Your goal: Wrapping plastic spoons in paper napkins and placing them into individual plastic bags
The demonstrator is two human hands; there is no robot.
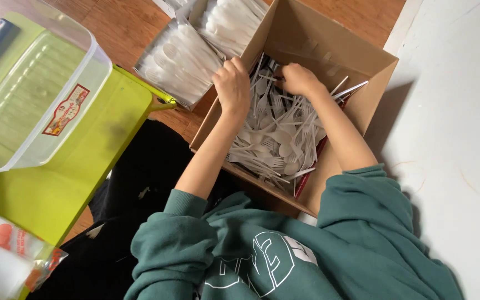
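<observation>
An open cardboard box lies in front of me, holding a loose heap of white plastic cutlery, forks and spoons mixed. Both my arms in green sleeves reach into it. My left hand is a closed fist at the box's left wall, with a few white handles sticking out beside it. My right hand is closed on some cutlery near the far end of the heap.
Two clear packs of neatly stacked white spoons lie left of the box on the wooden floor. A clear lidded plastic tub rests on a lime-green stand. Printed bags sit bottom left. A white surface lies right.
</observation>
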